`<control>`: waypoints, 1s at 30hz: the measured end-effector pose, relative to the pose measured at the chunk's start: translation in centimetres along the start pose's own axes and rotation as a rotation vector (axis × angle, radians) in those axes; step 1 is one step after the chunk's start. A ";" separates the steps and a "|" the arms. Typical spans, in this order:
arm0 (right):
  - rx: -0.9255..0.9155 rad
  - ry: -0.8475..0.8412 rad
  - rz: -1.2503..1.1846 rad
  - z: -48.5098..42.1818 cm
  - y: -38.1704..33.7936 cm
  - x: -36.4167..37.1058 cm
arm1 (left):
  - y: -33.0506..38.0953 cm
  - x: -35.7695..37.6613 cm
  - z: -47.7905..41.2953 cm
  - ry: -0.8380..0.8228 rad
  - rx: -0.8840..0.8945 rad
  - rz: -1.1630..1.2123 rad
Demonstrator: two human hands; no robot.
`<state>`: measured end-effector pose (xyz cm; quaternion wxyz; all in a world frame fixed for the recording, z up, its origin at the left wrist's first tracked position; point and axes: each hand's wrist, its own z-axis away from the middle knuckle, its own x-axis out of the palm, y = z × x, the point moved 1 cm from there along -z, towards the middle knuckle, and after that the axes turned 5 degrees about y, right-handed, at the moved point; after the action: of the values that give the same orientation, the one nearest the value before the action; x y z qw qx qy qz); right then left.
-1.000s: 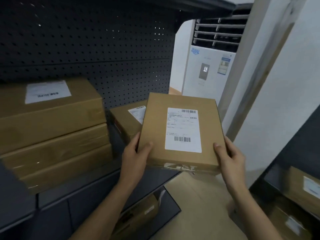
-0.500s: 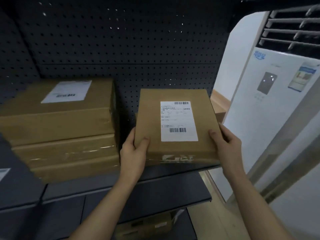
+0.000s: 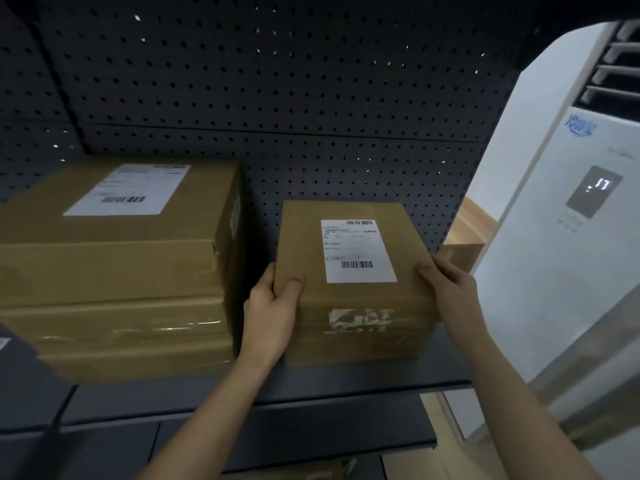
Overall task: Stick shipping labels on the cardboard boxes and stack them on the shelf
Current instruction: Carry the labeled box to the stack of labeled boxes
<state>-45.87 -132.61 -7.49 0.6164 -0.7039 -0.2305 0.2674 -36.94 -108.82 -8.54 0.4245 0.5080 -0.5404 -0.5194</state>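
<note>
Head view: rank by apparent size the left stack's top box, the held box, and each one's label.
Largest: left stack's top box.
Next: held box.
Smallest, unranked: left box's label and held box's label look about alike. The left one is wider but foreshortened.

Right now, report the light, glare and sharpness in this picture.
Head view: dim, the pegboard nearly black; glare streaks on the tape of the left boxes; the label on the right box is soft, small print unreadable; the wide lens bends the air conditioner.
</note>
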 end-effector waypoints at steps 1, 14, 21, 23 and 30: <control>0.018 -0.009 -0.006 -0.4 0.2 0.2 | -0.1 0.1 -0.1 0.006 -0.010 -0.005; 0.005 -0.140 0.030 -2.8 0.7 -0.2 | 0.1 1.8 -0.3 0.120 -0.077 0.021; 0.012 -0.228 0.076 -3.0 0.1 -1.0 | 0.9 1.8 -0.3 0.126 -0.116 0.064; 0.005 -0.265 0.110 -2.9 0.1 -1.2 | 1.4 2.0 0.2 0.174 -0.065 -0.057; -0.533 -0.146 0.406 -1.0 -2.1 -1.8 | 1.9 1.1 3.1 0.312 0.138 -0.301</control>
<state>-46.59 -134.27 -5.14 0.3266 -0.8508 -0.1910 0.3648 -40.34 -109.66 -7.00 0.3849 0.6848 -0.4206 -0.4540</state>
